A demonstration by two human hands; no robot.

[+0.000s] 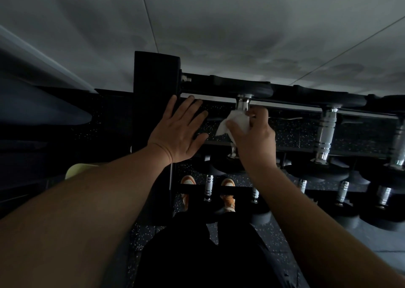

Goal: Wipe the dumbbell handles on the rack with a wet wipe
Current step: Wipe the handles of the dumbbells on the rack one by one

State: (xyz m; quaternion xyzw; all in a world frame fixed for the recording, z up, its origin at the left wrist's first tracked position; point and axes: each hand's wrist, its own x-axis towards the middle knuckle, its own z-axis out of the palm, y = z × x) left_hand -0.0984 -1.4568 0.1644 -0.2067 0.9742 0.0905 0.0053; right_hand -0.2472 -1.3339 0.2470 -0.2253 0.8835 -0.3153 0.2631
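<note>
A black dumbbell rack [285,91] runs from the middle to the right edge, its top row holding dumbbells with chrome handles. My right hand [254,138] is wrapped around the leftmost top-row dumbbell handle [242,103] with a white wet wipe [234,123] pressed between palm and metal; most of that handle is hidden by the hand. My left hand [178,132] is spread flat with fingers apart, resting against the rack's left end by the upright post [156,103]. A second chrome handle [325,132] stands bare to the right.
A lower row holds several more dumbbells with chrome handles [208,187]. My orange-and-white shoes [228,192] stand on speckled black rubber flooring under the rack. A grey wall rises behind the rack. A pale yellow object [76,170] sits at the left.
</note>
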